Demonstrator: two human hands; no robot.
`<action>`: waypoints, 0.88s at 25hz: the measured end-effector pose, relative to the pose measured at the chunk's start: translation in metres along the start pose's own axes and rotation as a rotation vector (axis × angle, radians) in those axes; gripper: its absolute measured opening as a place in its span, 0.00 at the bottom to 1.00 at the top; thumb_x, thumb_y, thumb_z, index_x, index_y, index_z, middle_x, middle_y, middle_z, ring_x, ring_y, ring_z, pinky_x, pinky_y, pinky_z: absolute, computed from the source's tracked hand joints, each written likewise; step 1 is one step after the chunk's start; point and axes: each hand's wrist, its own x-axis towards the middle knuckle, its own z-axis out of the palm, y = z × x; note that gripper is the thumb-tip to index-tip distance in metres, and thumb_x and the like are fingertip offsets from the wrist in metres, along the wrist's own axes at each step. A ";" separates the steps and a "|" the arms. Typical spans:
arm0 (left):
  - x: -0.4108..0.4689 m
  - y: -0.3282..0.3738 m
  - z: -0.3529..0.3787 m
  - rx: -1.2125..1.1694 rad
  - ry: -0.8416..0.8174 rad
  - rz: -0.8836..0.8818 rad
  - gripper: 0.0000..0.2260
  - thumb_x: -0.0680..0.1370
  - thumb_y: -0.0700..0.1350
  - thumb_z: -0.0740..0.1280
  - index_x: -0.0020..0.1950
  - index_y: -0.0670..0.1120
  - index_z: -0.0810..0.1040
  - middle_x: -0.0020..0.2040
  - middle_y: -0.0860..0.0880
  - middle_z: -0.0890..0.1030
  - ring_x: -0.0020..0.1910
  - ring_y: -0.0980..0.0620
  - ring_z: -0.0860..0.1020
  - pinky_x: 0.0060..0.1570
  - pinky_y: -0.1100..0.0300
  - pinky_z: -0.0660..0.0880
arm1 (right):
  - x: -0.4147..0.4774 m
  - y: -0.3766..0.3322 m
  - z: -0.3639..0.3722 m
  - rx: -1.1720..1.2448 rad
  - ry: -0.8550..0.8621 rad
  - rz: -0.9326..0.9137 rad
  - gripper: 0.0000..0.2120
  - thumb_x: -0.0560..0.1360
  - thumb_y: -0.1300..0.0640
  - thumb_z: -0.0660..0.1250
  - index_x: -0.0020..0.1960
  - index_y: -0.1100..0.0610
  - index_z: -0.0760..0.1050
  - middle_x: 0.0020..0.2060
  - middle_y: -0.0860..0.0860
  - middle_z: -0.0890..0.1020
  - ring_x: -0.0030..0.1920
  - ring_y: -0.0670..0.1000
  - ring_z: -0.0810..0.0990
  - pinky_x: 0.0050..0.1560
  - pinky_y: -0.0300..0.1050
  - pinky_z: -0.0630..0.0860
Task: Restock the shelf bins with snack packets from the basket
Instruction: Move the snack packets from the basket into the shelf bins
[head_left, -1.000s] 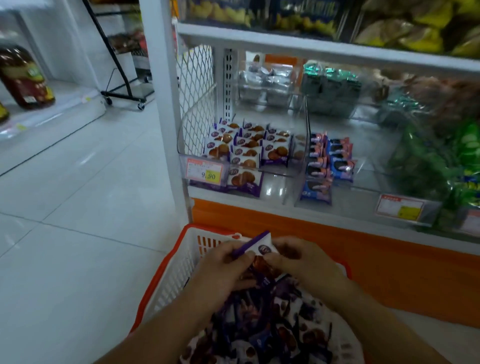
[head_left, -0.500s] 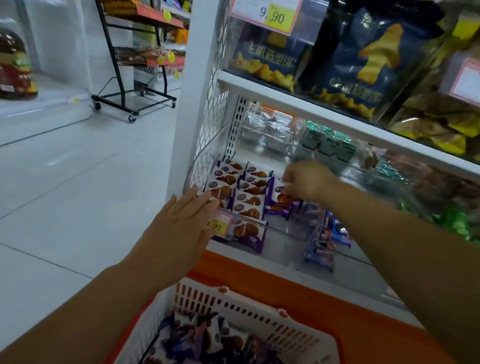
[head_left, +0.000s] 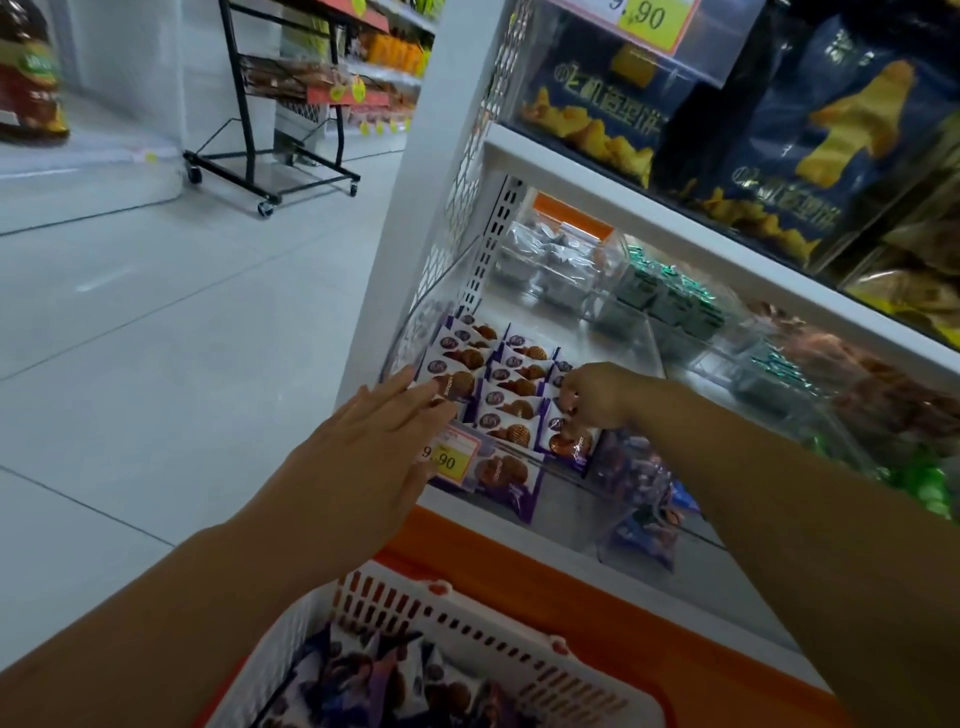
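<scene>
A clear shelf bin (head_left: 524, 457) at the lower shelf's left end holds rows of purple-and-white snack packets (head_left: 511, 387). My left hand (head_left: 379, 441) lies flat, fingers straight, against the bin's front left corner, touching the front packet of the left row and part of the price tag (head_left: 449, 457). My right hand (head_left: 592, 397) reaches into the bin's right row, its fingers curled round a purple packet (head_left: 569, 444) standing at the front. The white basket (head_left: 467, 618) with an orange rim sits below, with several purple packets (head_left: 384, 680) inside.
Neighbouring clear bins (head_left: 639, 488) to the right hold blue, green and brown packets. The shelf above carries dark blue chip bags (head_left: 810, 140). An orange base panel (head_left: 644, 634) runs under the shelf. A black wheeled rack (head_left: 275, 104) stands across the white tiled aisle.
Both hands left the basket and rose to the shelf bin. My right hand carried a packet into the right row and moved toward its front; my left hand settled on the bin's front corner.
</scene>
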 end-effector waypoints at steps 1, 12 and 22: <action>0.000 0.000 0.001 -0.019 0.000 -0.003 0.22 0.82 0.49 0.59 0.77 0.53 0.62 0.77 0.54 0.60 0.77 0.55 0.50 0.72 0.51 0.47 | -0.002 0.000 0.000 0.011 0.003 -0.003 0.22 0.76 0.49 0.69 0.65 0.59 0.74 0.62 0.55 0.76 0.63 0.55 0.74 0.54 0.42 0.69; -0.058 0.067 0.036 -0.213 -0.405 -0.117 0.15 0.80 0.49 0.62 0.67 0.54 0.73 0.62 0.55 0.75 0.57 0.57 0.73 0.55 0.64 0.70 | -0.167 -0.097 0.119 1.239 0.717 -0.105 0.09 0.79 0.58 0.63 0.52 0.44 0.72 0.36 0.38 0.75 0.35 0.39 0.74 0.34 0.32 0.72; -0.198 0.064 0.121 0.053 -1.076 -0.225 0.18 0.77 0.46 0.68 0.66 0.53 0.76 0.63 0.47 0.73 0.59 0.46 0.74 0.61 0.49 0.74 | -0.182 -0.207 0.348 1.247 -0.533 -0.166 0.25 0.78 0.62 0.65 0.74 0.54 0.64 0.63 0.52 0.71 0.60 0.55 0.73 0.56 0.50 0.74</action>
